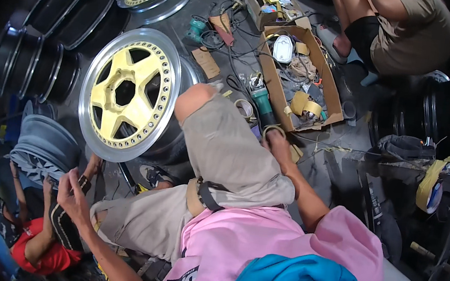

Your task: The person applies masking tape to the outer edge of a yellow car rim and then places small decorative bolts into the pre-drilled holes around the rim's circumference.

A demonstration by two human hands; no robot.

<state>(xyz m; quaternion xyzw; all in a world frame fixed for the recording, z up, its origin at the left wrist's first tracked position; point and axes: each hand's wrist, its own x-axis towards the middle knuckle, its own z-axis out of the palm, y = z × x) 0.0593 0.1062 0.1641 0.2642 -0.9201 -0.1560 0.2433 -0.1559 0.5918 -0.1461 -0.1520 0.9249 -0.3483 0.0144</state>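
My left hand point(73, 200) is raised at the lower left, away from the wheel, its fingers loosely bent and slightly apart with nothing visible in them. By my right knee, my right hand point(278, 145) reaches down and closes on a tan roll of masking tape point(275, 128); part of the roll is hidden by the fingers. A green angle grinder point(262, 103) lies just beyond that hand. In front of me, to the left, stands a large wheel rim point(122, 93) with a pale yellow star-shaped centre, a ring of small bolt holes and a polished silver lip.
A cardboard box point(332, 100) holds tape rolls, scraps and a white oval tin. Behind it is a smaller box point(251, 5). Cables and another green tool point(196, 28) lie on the floor. Rims are stacked at left. Other people crouch at upper right point(414, 40) and lower left point(46, 248).
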